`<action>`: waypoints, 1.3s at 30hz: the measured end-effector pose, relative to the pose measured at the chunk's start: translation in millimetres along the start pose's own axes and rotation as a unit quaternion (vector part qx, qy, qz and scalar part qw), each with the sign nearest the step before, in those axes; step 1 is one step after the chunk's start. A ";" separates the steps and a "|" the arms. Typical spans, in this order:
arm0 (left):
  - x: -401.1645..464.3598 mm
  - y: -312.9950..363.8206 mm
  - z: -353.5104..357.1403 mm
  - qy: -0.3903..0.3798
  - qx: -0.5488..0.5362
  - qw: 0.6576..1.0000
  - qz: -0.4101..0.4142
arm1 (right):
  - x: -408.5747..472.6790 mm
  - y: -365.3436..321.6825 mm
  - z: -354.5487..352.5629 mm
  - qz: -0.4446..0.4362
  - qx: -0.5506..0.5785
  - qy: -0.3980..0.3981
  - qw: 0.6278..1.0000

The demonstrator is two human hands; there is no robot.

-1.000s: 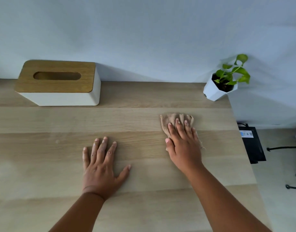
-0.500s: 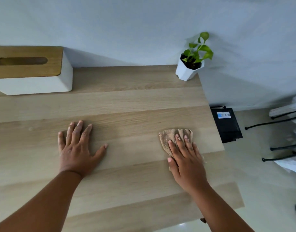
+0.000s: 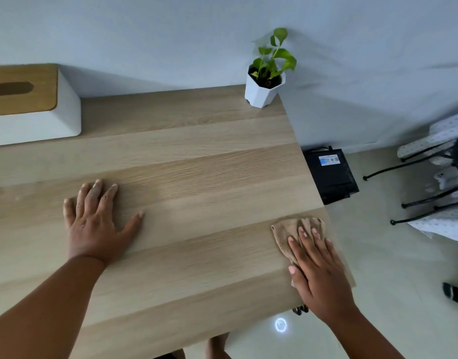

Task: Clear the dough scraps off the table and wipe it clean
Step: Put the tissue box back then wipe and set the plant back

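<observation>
The right hand (image 3: pixel 320 275) is pressing a tan cloth (image 3: pixel 290 233) flat-fingered at the right edge of the table (image 3: pixel 197 177). The left hand (image 3: pixel 96 224) is lying spread, holding nothing. A white pot (image 3: pixel 260 93) is holding a green plant (image 3: pixel 273 57); the tissue box (image 3: pixel 28 107) slot is looking dark.

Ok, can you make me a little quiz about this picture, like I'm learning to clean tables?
1. True or false: the right hand presses a cloth flat on the table.
2. Which table edge is the cloth near: A) left, B) right, C) back?
3. Fill in: the left hand rests flat on the ____.

Key: 1 true. 2 B. 3 table.
</observation>
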State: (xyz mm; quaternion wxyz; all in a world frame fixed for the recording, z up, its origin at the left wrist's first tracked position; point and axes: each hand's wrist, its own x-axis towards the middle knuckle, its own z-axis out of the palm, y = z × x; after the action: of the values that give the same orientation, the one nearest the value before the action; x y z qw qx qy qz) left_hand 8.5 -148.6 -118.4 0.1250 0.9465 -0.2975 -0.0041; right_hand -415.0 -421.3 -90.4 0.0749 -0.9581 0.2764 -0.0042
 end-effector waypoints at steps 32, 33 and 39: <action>1.8 1.9 1.3 0.018 -0.008 1.000 0.001 | 260.9 -42.6 -45.7 0.209 0.476 0.173 0.837; 1.1 2.4 1.3 0.020 -0.010 1.000 0.000 | 277.1 -36.1 -46.0 0.216 0.475 0.177 0.835; 3.9 -10.2 22.0 0.065 -0.045 0.997 0.013 | 354.7 -14.5 -39.1 0.239 0.488 0.198 0.816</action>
State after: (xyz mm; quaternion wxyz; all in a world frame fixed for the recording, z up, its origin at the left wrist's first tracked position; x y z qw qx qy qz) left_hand 15.6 -147.9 -141.9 0.1866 0.9344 -0.3002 0.0453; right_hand -108.8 -602.8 -61.5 0.4749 -0.6784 0.4672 -0.3099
